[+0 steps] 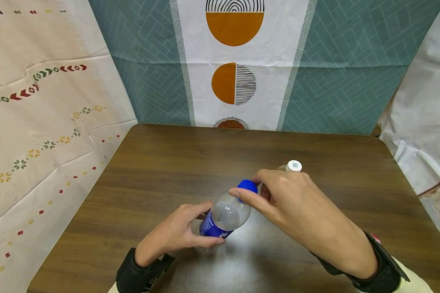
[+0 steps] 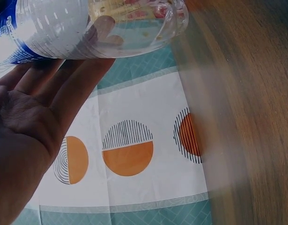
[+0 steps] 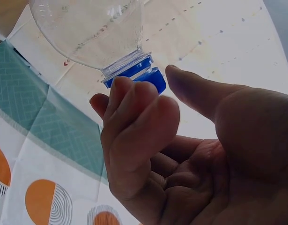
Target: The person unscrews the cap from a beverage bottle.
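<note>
While the bottle (image 1: 230,212) leans, its inside looks see-through.

One left hand (image 1: 185,228), one right hand (image 1: 287,196): two hands. One front bottle (image 1: 229,213), one rear bottle (image 1: 281,167) mostly hidden: two bottles. One blue cap (image 1: 247,186), one white cap (image 1: 294,165): two caps. One blue ring (image 3: 134,70) at bottle neck. One label (image 1: 213,226). One left wristband (image 1: 129,272), one right wristband (image 1: 386,269): two. One left sleeve (image 1: 113,289), one right sleeve (image 1: 412,281): two. One tabletop (image 1: 113,219). One left cloth (image 1: 40,126), one back cloth (image 1: 150,89), one right cloth (image 1: 418,114): three. Circles (image 1: 234,30) on back cloth, head view: three.
</note>
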Demonstrator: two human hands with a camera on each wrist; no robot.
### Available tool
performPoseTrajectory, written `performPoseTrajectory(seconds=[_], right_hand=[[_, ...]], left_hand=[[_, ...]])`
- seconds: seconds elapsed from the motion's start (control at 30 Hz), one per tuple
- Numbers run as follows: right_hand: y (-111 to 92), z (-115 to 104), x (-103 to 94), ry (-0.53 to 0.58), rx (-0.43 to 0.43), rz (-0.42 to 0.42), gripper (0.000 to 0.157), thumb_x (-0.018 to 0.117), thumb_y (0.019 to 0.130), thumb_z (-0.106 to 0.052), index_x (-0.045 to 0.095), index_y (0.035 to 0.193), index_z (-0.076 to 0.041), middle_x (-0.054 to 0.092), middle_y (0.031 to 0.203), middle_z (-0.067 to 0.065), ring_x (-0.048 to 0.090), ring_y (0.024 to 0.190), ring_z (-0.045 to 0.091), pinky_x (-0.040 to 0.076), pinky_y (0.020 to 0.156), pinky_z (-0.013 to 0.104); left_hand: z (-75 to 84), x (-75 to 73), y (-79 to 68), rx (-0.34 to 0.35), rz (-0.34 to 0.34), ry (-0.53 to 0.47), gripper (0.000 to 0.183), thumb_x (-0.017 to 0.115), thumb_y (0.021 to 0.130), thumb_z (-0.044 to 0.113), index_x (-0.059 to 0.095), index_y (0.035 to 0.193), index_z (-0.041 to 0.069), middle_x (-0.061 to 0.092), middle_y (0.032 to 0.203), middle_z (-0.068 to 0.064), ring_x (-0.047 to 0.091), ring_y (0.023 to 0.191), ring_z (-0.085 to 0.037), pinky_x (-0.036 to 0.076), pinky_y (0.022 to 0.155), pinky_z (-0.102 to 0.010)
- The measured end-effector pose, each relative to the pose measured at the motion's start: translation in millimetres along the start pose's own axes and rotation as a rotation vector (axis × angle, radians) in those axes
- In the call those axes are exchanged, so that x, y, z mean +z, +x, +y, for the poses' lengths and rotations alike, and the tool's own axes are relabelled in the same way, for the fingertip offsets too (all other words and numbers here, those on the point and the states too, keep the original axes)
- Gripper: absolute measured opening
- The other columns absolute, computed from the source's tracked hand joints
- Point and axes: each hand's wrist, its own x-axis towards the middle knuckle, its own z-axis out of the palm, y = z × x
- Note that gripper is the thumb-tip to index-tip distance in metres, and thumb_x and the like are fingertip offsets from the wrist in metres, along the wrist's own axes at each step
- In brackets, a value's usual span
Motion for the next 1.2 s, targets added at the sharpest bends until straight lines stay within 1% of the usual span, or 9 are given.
performPoseTrajectory(seconds=[0.17,0.4,0.57,0.63,0.77,0.83,1.0,1.1,1.2], right_hand=[[-0.1,0.6,-0.3,0.0,-0.023,0.01,0.034,0.066,0.086,-0.039,0.048,0.064,-0.02,0.039,0.051,-0.012,0.038,0.044,0.002,0.033,0.035,0.021],[-0.6,1.5,-0.2,0.018,-0.027,-0.018,0.029,0.065,0.087,-0.037,0.052,0.068,-0.02,0.04,0.054,-0.012,0.039,0.046,0.002,0.035,0.037,0.02],[-0.5,1.3,0.4,0.008,-0.033,-0.026,0.029,0.065,0.087,-0.037,0.051,0.069,-0.02,0.041,0.055,-0.012,0.039,0.047,0.002,0.036,0.038,0.02],[-0.8,1.2,0.6,0.002,-0.039,-0.026,0.028,0.065,0.087,-0.037,0.051,0.07,-0.02,0.041,0.056,-0.012,0.039,0.047,0.002,0.037,0.039,0.019],[-2.6,0.9,0.3,0.0,-0.058,-0.033,0.027,0.066,0.087,-0.036,0.052,0.072,-0.019,0.042,0.057,-0.012,0.04,0.048,0.001,0.037,0.04,0.019],[-3.3,1.0,-0.4,0.007,-0.067,-0.039,0.025,0.066,0.087,-0.036,0.052,0.074,-0.019,0.042,0.058,-0.013,0.04,0.05,0.001,0.038,0.041,0.018],[-4.1,1.7,-4.1,0.038,-0.108,-0.05,0.017,0.066,0.087,-0.032,0.058,0.082,-0.019,0.048,0.069,-0.014,0.045,0.059,-0.001,0.044,0.047,0.016],[-4.0,2.8,-6.2,0.051,-0.14,-0.053,0.014,0.067,0.087,-0.029,0.061,0.086,-0.017,0.052,0.076,-0.014,0.048,0.065,-0.002,0.048,0.052,0.016],[-3.9,4.8,-8.0,0.057,-0.164,-0.053,0.013,0.067,0.087,-0.027,0.062,0.088,-0.016,0.052,0.079,-0.012,0.049,0.068,-0.002,0.05,0.054,0.017]], left_hand=[[0.8,0.1,-0.3,-0.01,-0.003,0.006,0.046,0.073,0.078,0.044,0.055,0.114,0.022,0.065,0.103,0.007,0.062,0.091,-0.005,0.057,0.075,-0.034],[1.3,-0.5,-0.6,-0.021,-0.005,0.012,0.046,0.073,0.078,0.045,0.054,0.113,0.022,0.066,0.103,0.007,0.062,0.091,-0.006,0.057,0.076,-0.034],[2.3,0.6,-1.3,-0.043,0.0,0.005,0.047,0.073,0.077,0.047,0.054,0.114,0.023,0.065,0.103,0.009,0.062,0.091,-0.005,0.057,0.077,-0.034],[2.7,1.2,-2.0,-0.037,0.003,0.006,0.047,0.073,0.077,0.047,0.054,0.113,0.023,0.066,0.103,0.009,0.062,0.091,-0.004,0.057,0.077,-0.034],[4.1,2.3,-3.9,0.005,0.009,0.006,0.046,0.073,0.078,0.044,0.055,0.113,0.021,0.066,0.103,0.006,0.062,0.091,-0.006,0.057,0.076,-0.035],[5.3,2.8,-5.0,-0.001,0.014,0.002,0.046,0.073,0.078,0.044,0.055,0.114,0.022,0.066,0.103,0.008,0.062,0.091,-0.006,0.057,0.076,-0.035],[7.7,2.0,-5.7,-0.045,0.011,-0.012,0.047,0.072,0.078,0.047,0.054,0.116,0.027,0.065,0.105,0.012,0.062,0.093,-0.005,0.057,0.078,-0.034],[7.7,1.6,-4.0,-0.031,0.006,-0.014,0.046,0.072,0.078,0.046,0.055,0.115,0.025,0.066,0.105,0.011,0.062,0.092,-0.005,0.057,0.078,-0.034],[6.9,1.1,-1.6,-0.008,0.001,-0.012,0.045,0.073,0.079,0.044,0.055,0.114,0.022,0.066,0.104,0.008,0.062,0.092,-0.006,0.057,0.077,-0.034]])
